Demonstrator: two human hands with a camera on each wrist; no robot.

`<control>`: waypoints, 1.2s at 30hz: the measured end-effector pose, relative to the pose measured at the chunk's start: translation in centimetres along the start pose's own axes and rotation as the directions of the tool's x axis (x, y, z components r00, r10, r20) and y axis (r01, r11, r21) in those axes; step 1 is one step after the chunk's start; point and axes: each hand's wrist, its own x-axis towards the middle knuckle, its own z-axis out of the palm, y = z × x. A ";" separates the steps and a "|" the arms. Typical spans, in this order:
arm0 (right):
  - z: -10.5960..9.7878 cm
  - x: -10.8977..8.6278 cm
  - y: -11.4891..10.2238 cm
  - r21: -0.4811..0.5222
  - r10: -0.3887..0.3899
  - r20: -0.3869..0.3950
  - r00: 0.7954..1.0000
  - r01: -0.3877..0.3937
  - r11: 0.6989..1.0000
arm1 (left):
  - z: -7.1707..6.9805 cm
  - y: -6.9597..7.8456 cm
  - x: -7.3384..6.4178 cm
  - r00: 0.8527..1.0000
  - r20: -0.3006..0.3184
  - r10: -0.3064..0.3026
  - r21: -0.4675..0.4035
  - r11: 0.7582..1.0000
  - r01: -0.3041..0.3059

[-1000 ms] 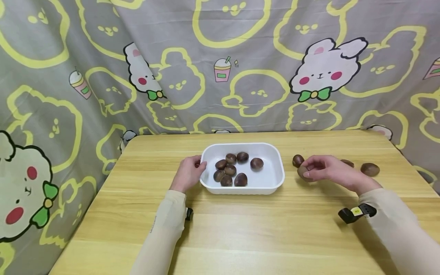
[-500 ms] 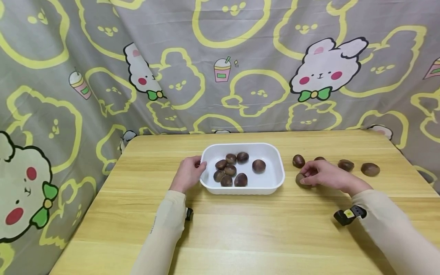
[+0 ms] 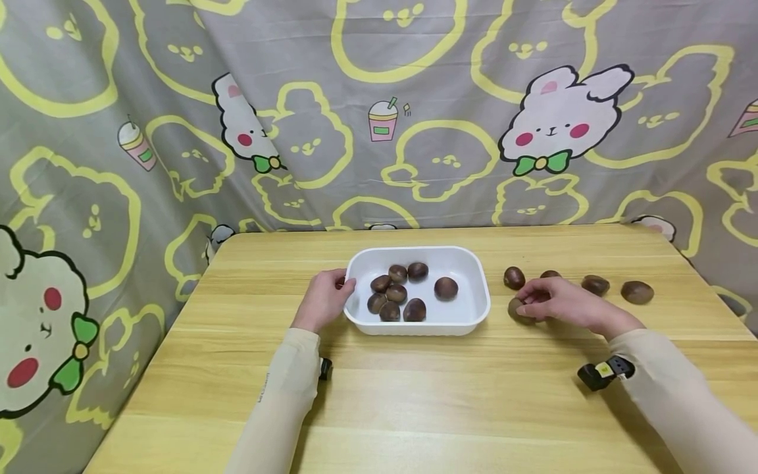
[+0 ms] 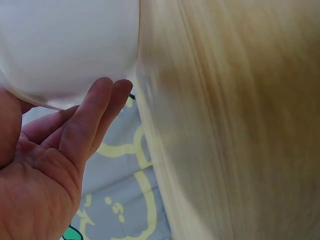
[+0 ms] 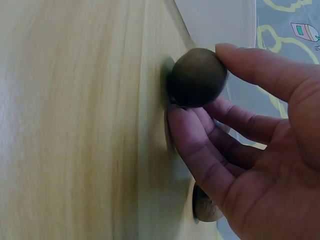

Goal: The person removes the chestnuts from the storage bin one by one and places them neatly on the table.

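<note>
My left hand [image 3: 322, 299] grips the left end of a white plastic tray [image 3: 417, 327], thumb over the rim. In the left wrist view its fingers [image 4: 86, 120] lie along the outside of the tray wall. Several brown chestnuts [image 3: 415, 310] lie in the tray, mostly in its left half; a single chestnut [image 3: 446, 288] sits apart on the right. On the table right of the tray, my right hand [image 3: 559, 303] pinches a round chestnut [image 5: 198, 77] between thumb and fingers, close over the wood.
Beyond the right hand, more chestnuts lie in a loose row: one [image 3: 514, 278] nearest the tray, one [image 3: 551, 273] partly hidden behind the hand, then two further right [image 3: 595, 285]. A patterned curtain [image 3: 379, 164] hangs behind the wooden table [image 3: 414, 401].
My right hand has shifted slightly left and lower with its chestnut, uncovering chestnuts behind it. The lone chestnut in the tray has rolled slightly. The left hand has stayed in place.
</note>
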 end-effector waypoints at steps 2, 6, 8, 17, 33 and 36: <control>-0.1 -0.2 -0.1 -0.028 0.004 -0.004 1.000 -0.004 1.000 | 0.0 0.0 0.0 1.000 0.002 0.003 0.001 1.000 -0.003; -0.6 -0.6 -0.4 -0.097 0.023 -0.025 0.999 -0.025 0.995 | 0.0 0.0 0.0 1.000 0.002 0.009 0.004 1.000 -0.009; -0.9 -0.7 -0.6 -0.124 0.027 -0.033 0.999 -0.031 0.992 | 0.0 0.0 0.0 1.000 0.002 0.006 0.003 1.000 -0.006; -2.5 -0.7 -2.3 -0.074 -0.038 -0.028 0.999 0.036 0.997 | 0.1 0.1 0.1 1.000 0.005 0.008 0.012 1.000 -0.008; -0.5 4.7 -7.4 -0.074 -0.135 -0.090 0.987 0.129 0.989 | 0.1 -0.1 0.0 1.000 -0.010 0.004 0.034 0.999 -0.003; 0.1 5.8 -7.8 -0.027 -0.152 -0.087 0.984 0.151 0.988 | 0.1 -0.1 0.1 1.000 -0.006 0.008 0.031 1.000 -0.008</control>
